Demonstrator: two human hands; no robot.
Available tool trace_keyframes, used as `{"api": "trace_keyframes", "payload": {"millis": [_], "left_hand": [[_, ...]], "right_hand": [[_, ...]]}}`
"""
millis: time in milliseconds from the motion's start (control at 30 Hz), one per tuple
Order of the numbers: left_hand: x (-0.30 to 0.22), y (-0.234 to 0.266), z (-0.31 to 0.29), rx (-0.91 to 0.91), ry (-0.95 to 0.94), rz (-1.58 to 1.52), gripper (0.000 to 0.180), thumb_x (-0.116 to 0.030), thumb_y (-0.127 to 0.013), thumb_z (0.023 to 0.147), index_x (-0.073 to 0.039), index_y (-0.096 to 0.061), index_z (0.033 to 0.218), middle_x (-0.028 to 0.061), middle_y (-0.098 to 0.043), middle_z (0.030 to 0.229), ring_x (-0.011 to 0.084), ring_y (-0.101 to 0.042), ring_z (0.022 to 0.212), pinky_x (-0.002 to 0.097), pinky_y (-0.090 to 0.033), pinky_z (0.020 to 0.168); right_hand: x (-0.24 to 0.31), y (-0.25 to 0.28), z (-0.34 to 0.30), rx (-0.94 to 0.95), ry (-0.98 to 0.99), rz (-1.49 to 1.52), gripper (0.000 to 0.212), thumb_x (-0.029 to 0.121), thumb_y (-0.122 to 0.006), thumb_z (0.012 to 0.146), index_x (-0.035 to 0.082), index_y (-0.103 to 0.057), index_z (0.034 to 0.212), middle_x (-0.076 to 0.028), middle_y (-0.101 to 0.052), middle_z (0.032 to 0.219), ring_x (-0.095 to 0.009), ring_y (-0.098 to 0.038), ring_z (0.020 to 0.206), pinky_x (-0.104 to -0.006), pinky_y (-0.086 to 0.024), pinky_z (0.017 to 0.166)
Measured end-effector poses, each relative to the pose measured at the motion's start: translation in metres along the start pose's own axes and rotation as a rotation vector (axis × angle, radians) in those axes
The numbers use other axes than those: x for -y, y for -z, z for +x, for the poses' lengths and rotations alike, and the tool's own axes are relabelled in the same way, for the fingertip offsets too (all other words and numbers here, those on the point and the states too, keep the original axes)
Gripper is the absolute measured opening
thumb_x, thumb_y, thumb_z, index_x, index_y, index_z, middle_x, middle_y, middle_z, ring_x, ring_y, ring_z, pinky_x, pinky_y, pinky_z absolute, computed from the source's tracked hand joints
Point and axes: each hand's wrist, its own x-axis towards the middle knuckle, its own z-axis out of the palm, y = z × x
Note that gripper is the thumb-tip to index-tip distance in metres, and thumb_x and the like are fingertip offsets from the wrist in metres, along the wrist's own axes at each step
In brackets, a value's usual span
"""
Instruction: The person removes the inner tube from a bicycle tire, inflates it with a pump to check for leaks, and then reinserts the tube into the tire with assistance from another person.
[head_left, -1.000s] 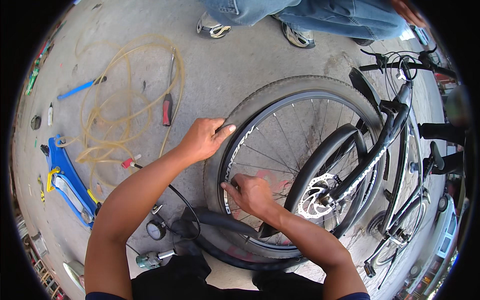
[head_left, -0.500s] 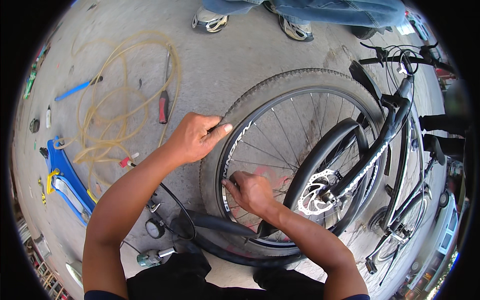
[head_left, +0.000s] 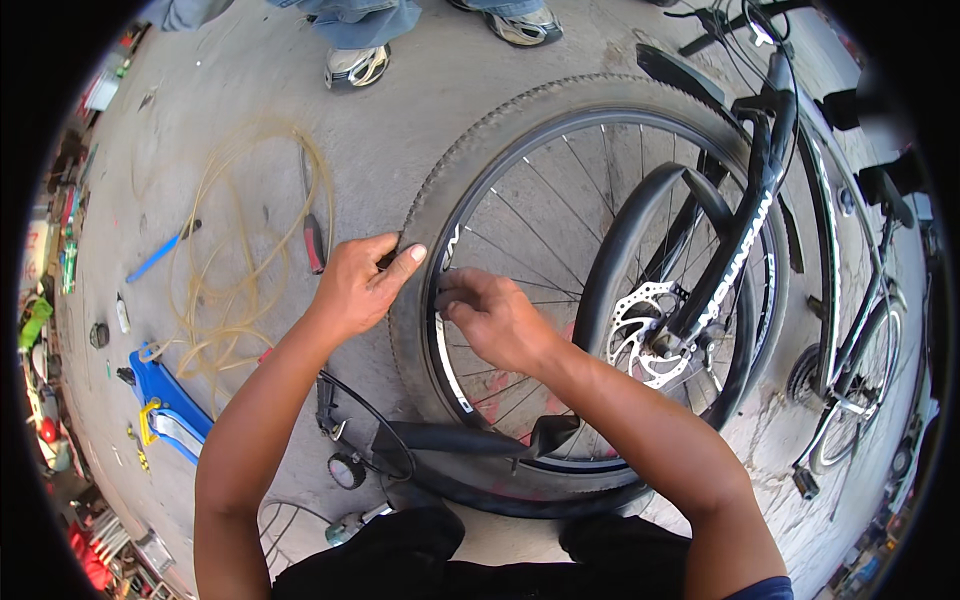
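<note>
A bicycle wheel lies in front of me, its grey knobby tire (head_left: 560,100) around a black rim (head_left: 462,385) with white lettering. My left hand (head_left: 362,288) is closed on the tire's left side, thumb on the sidewall and fingers around the tread. Just right of it, my right hand (head_left: 497,318) has its fingers curled over the inner edge of the rim; the fingertips are partly hidden. A black inner tube (head_left: 612,265) hangs out of the wheel beside the fork (head_left: 735,265) and the silver brake disc (head_left: 640,330).
On the concrete at left lie a coiled yellowish hose (head_left: 235,270), a red-handled screwdriver (head_left: 314,243), a blue rod (head_left: 155,260) and a blue tool with a yellow part (head_left: 165,400). A gauge (head_left: 346,470) sits near my legs. Another person's shoes (head_left: 357,67) stand beyond the wheel.
My right hand has moved up along the rim, closer to my left hand. The left hand keeps its hold on the tire. The whole view has shifted.
</note>
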Motion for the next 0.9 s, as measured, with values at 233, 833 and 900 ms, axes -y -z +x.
{"api": "trace_keyframes", "payload": {"millis": [233,833,900], "left_hand": [[-0.028,-0.014,0.01,-0.193,-0.023,0.191,0.07,-0.046,-0.084,0.083,0.009,-0.062,0.122,0.0268,-0.073,0.087,0.0447,-0.074,0.088,0.0464,-0.057,0.079],[-0.03,0.001,0.014,-0.057,0.051,0.158,0.059,-0.021,-0.073,0.076,0.005,-0.063,0.128,0.0294,-0.072,0.112,0.0445,-0.071,0.105,0.0434,-0.056,0.092],[-0.024,0.004,0.018,-0.006,0.119,0.101,0.063,-0.023,-0.074,0.076,0.006,-0.063,0.131,0.0293,-0.072,0.117,0.0412,-0.071,0.109,0.0418,-0.055,0.095]], "right_hand": [[0.009,-0.013,-0.01,0.13,0.131,-0.119,0.043,0.002,-0.052,0.09,-0.005,-0.06,0.131,-0.019,-0.071,0.101,-0.029,-0.069,0.094,-0.0406,-0.055,0.092],[0.059,0.077,0.057,-0.042,0.519,-1.757,0.035,0.019,-0.053,0.102,0.009,-0.067,0.133,-0.009,-0.067,0.134,-0.024,-0.061,0.132,-0.039,-0.038,0.12],[0.061,0.081,0.065,-0.037,0.528,-1.766,0.033,0.017,-0.053,0.102,0.01,-0.068,0.13,-0.008,-0.069,0.13,-0.022,-0.063,0.128,-0.0396,-0.039,0.119]]}}
